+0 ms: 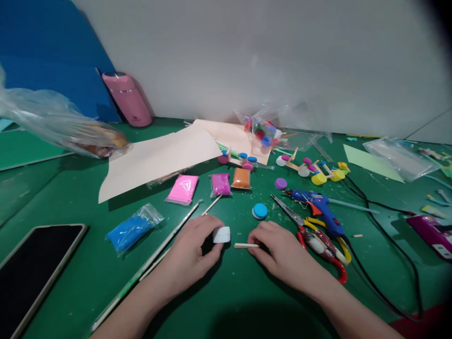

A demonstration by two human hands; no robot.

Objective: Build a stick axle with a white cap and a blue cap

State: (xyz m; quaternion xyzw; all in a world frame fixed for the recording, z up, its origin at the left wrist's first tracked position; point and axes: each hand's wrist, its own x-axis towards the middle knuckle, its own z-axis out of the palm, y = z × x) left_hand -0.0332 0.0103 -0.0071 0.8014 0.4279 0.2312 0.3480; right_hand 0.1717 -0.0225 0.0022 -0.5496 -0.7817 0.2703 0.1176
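Observation:
My left hand [192, 247] rests on the green table [226, 292] with its fingers closed round a small white cap-like piece [221, 234]. My right hand [278, 249] lies just to the right of it and pinches the end of a short wooden stick [243, 245], which points toward the white piece without touching it. A blue round cap [260, 210] lies just beyond the two hands. Long thin wooden sticks [176, 235] run diagonally under my left wrist.
Red-handled scissors [318, 240] and a blue glue gun [323, 209] with a black cord lie right of my right hand. Packets of blue [132, 229], pink [182, 189], magenta [220, 184] and orange [241, 179] clay lie beyond. A phone [31, 263] sits near left; a pink bottle [127, 100] stands at the back.

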